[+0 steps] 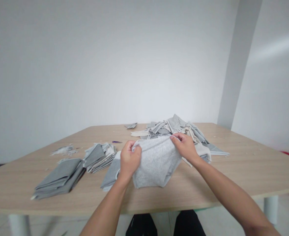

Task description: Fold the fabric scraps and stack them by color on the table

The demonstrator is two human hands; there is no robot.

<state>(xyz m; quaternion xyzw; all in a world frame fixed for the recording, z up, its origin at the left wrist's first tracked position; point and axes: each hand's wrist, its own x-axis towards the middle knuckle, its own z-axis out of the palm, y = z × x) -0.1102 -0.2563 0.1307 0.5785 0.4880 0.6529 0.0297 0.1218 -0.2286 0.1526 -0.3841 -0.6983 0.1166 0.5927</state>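
Observation:
A light grey piece of fabric [156, 164] is stretched between my two hands above the front of the table. My left hand [131, 159] grips its upper left corner, thumb and fingers closed on the cloth. At the upper right edge, my right hand [185, 146] pinches the same fabric. The cloth hangs down from both grips, its lower edge near the tabletop; whether it touches cannot be told. Close by my left wrist lies a folded grey cloth stack [110, 175], partly hidden behind that hand. Behind my right hand rises a loose heap of grey and beige fabric pieces [169, 126].
On the wooden table [191, 193], a dark grey folded stack [59, 178] and a lighter folded stack [100, 157] lie to the left. Beyond them are white scraps [64, 150] and a small purple tool [117, 142]. A small grey piece [131, 125] sits near the back edge.

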